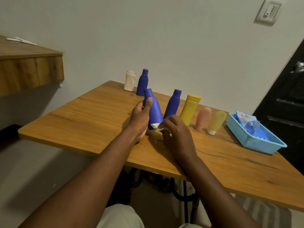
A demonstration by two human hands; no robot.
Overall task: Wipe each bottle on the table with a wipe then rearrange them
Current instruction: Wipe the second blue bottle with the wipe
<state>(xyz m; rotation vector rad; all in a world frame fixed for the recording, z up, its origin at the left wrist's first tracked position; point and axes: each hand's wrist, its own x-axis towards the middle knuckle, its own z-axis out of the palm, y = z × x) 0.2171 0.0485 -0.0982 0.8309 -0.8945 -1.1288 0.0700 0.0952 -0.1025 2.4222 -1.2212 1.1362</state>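
Gripping a tilted dark-blue plastic bottle (154, 112) near its neck, the left hand (139, 120) curls thumb and fingers tightly round it. The right hand (177, 134) pinches a small crumpled white wipe (156, 126) in narrowly closed fingertips, pressed against the bottle's base. Both work well left of the light-blue plastic mesh basket (246, 137) on the wooden table (82, 122).
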